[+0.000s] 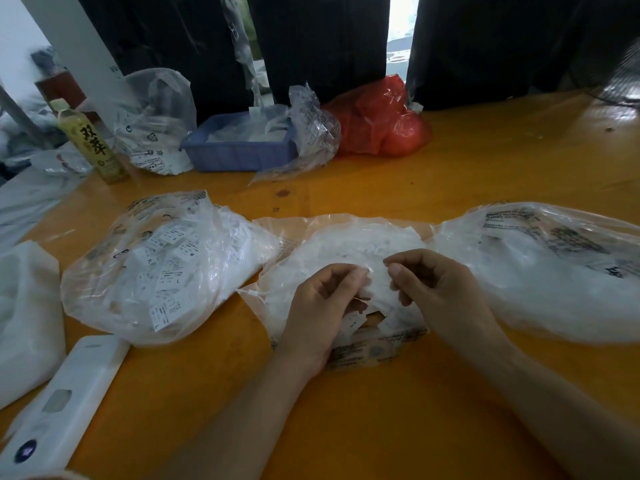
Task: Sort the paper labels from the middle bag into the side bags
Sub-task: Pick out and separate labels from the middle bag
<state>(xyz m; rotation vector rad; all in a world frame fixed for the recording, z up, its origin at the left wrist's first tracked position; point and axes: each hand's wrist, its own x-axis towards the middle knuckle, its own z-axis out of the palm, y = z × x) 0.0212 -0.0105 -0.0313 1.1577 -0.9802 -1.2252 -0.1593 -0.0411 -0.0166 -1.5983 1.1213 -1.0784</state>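
Hands (377, 289) pinching labels (372, 289) — middle bag (346, 244), mid-table

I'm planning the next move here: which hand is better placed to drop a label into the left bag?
Left, probably. The left hand sits over the middle bag on the side nearest the left bag, fingers curled on labels. The right hand would have to cross over it.

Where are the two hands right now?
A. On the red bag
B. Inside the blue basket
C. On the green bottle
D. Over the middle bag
D: the left hand and right hand are both at the middle bag, fingers curled on its white paper labels.
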